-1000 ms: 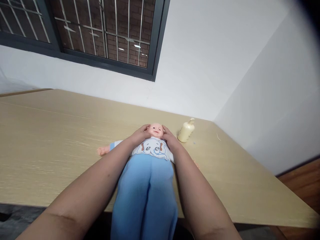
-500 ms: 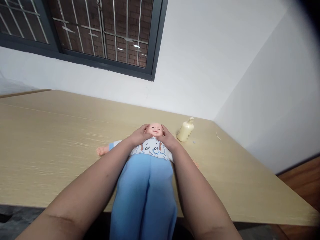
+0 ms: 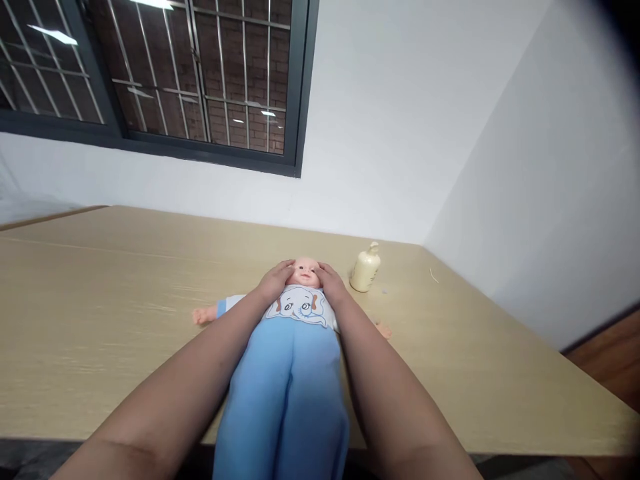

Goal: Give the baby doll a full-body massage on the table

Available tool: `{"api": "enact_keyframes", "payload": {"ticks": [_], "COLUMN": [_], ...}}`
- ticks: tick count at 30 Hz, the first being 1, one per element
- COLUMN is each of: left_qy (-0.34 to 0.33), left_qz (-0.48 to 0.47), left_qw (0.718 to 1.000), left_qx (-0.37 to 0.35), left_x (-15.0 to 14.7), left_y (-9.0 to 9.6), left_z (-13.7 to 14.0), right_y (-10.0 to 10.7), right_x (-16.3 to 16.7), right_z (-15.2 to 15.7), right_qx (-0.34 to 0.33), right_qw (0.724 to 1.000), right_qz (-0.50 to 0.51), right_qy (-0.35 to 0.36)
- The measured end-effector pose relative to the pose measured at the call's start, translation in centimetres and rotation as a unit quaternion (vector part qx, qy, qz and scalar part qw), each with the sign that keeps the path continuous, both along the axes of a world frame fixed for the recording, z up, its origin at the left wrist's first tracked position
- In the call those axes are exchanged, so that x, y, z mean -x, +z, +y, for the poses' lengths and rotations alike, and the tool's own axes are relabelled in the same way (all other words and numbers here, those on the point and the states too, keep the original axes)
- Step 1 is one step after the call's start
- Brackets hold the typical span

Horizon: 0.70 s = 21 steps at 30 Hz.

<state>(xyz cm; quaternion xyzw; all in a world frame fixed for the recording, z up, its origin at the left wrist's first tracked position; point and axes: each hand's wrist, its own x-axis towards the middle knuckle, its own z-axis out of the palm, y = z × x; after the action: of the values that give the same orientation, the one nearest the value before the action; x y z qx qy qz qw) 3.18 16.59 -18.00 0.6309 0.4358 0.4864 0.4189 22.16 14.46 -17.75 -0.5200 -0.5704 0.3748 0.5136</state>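
A baby doll [image 3: 285,380] lies on its back on the table, legs toward me and head at the far end. It wears light blue trousers and a white top with an elephant face on the chest. My left hand [image 3: 276,280] cups the left side of the doll's head, fingers wrapped round it. On the other side, my right hand [image 3: 331,281] curves against the head in the same way. Both palms and some fingertips are hidden. The doll's arms stretch out sideways, partly covered by my forearms.
A cream pump bottle [image 3: 365,270] stands on the wooden table [image 3: 125,300], to the right beyond the doll's head. A thin pale strip [image 3: 434,275] lies farther right. White walls and a barred window [image 3: 200,80] rise behind the table.
My view has tilted up slightly. My thumbs have moved from below the doll's chin up to the sides of its face, and both hands still hold the head.
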Motion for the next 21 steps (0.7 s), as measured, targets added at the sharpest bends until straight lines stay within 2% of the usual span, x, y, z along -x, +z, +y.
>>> {"api": "enact_keyframes", "payload": {"ticks": [6, 10, 14, 18, 21], "left_qy": [0.004, 0.038, 0.060, 0.107, 0.150], "left_qz": [0.052, 0.105, 0.178, 0.256, 0.282], "left_qw": [0.999, 0.993, 0.981, 0.958, 0.941], "left_qx": [-0.014, -0.023, -0.047, -0.077, -0.111], "left_x": [-0.3, -0.8, -0.7, -0.5, -1.3], "left_y": [0.3, 1.0, 2.5, 5.1, 7.4], "left_z": [0.5, 0.4, -0.4, -1.8, -2.5], "right_y": [0.1, 1.0, 2.2, 4.9, 8.0], "right_x": [-0.4, -0.6, -0.7, -1.2, -3.2], "right_z": [0.8, 0.3, -0.8, -2.0, -2.5], "right_qx": [-0.020, -0.065, -0.126, -0.186, -0.196], "right_qw": [0.993, 0.979, 0.961, 0.907, 0.890], "right_qz": [-0.099, -0.160, -0.200, -0.328, -0.345], "right_qy": [-0.063, -0.106, -0.141, -0.186, -0.226]}}
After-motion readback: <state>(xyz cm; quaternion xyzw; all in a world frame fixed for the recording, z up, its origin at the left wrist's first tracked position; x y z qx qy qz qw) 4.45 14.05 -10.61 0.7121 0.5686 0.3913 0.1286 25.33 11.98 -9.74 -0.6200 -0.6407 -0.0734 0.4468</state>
